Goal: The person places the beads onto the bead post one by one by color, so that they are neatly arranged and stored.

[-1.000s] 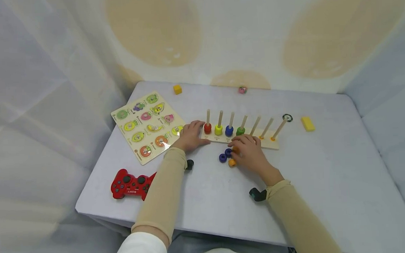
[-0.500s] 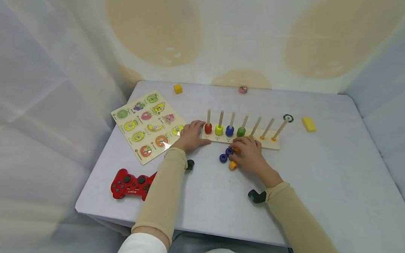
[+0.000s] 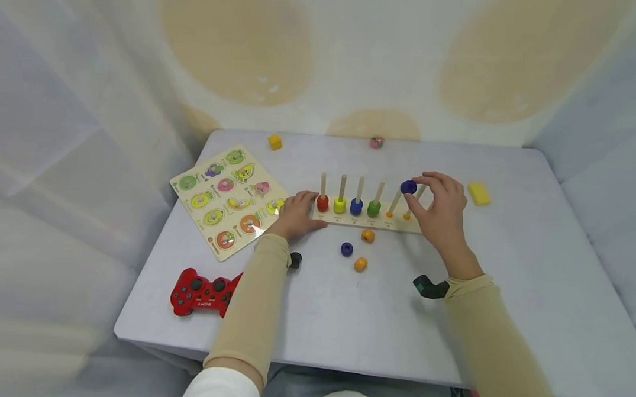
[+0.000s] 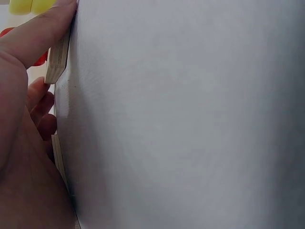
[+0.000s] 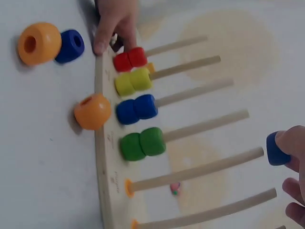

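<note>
A wooden peg board [image 3: 351,221] lies across the middle of the table. Its first four pegs carry red, yellow, blue and green beads, two of each in the right wrist view. My left hand [image 3: 295,216] grips the board's left end, thumb along the front edge and fingers behind. Between thumb and fingertips, my right hand [image 3: 442,211] pinches a dark blue bead [image 5: 277,149], just off the tip of the fifth peg [image 5: 200,175]. In front of the board lie another dark blue bead [image 3: 347,249] and two orange beads [image 3: 368,236].
A fruit puzzle board [image 3: 225,217] lies at the left, behind a red game controller [image 3: 199,292] partly covered by my left forearm. A yellow block [image 3: 479,194] sits at the right. Near the back edge are a yellow cube [image 3: 275,142] and a small pink object [image 3: 376,142].
My right hand has picked up one dark blue bead from the table and carried it up and right to the fifth peg's top. The left hand stays at the board's end.
</note>
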The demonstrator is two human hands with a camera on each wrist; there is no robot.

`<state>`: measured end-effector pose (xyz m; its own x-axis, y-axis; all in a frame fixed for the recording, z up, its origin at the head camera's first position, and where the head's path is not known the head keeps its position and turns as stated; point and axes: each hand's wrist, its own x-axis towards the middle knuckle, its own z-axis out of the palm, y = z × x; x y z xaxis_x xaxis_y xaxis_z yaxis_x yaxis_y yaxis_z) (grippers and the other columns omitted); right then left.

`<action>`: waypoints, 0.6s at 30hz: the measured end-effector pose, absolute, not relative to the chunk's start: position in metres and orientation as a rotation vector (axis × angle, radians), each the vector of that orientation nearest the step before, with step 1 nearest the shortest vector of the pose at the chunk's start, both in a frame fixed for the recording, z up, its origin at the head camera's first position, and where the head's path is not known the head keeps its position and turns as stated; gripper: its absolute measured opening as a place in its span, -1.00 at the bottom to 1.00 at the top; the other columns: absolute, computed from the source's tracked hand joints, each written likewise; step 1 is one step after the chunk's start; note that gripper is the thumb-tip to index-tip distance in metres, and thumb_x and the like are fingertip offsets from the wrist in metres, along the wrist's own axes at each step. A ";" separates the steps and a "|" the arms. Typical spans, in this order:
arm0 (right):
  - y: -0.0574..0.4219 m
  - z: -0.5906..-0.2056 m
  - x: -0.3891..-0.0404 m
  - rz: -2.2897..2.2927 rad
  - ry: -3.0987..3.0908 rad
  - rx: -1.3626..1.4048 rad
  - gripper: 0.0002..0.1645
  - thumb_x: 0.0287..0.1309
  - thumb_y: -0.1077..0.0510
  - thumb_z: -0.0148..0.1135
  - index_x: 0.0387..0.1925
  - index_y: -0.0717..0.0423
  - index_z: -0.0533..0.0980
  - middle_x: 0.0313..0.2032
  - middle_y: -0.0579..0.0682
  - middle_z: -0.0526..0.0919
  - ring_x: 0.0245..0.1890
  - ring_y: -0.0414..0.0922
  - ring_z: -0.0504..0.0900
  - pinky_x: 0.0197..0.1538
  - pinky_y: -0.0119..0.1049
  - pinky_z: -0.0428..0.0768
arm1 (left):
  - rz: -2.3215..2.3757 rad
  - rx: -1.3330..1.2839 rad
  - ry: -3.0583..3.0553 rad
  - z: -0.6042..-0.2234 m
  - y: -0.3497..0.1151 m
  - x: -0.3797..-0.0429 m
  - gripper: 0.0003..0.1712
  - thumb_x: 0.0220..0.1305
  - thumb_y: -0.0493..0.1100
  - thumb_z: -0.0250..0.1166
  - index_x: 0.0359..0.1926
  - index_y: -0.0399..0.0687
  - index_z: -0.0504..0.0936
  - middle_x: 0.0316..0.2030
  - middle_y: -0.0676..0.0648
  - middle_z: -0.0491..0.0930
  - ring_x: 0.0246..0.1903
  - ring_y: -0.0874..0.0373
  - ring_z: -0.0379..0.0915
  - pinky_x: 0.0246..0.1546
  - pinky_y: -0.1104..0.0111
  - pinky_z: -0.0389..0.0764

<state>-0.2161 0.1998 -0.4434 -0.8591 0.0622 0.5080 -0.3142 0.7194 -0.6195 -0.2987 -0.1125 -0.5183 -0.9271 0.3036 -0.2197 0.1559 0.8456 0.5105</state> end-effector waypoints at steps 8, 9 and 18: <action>0.203 -0.434 -0.228 0.984 -2.564 0.158 -0.61 0.27 0.14 0.39 0.07 0.22 0.60 0.29 0.30 0.46 0.38 0.34 0.20 0.29 0.36 0.09 | 0.733 0.350 2.725 -0.524 -0.113 -0.296 0.04 0.20 0.27 0.43 0.56 0.14 0.15 0.59 -0.07 0.05 0.54 -0.20 -0.06 0.55 -0.12 0.01; 0.202 -0.433 -0.229 0.980 -2.585 0.154 -0.61 0.28 0.14 0.38 0.08 0.22 0.60 0.30 0.30 0.45 0.39 0.34 0.19 0.30 0.37 0.08 | 0.736 0.349 2.726 -0.524 -0.113 -0.296 0.04 0.20 0.27 0.43 0.56 0.15 0.15 0.59 -0.07 0.05 0.54 -0.20 -0.06 0.55 -0.12 0.01; 0.199 -0.429 -0.231 0.910 -2.672 0.139 -0.56 0.29 0.14 0.36 0.15 0.20 0.57 0.31 0.29 0.44 0.40 0.31 0.19 0.33 0.37 0.05 | 0.730 0.343 2.729 -0.518 -0.113 -0.296 0.03 0.21 0.28 0.41 0.57 0.16 0.14 0.59 -0.06 0.05 0.54 -0.18 -0.06 0.56 -0.11 0.01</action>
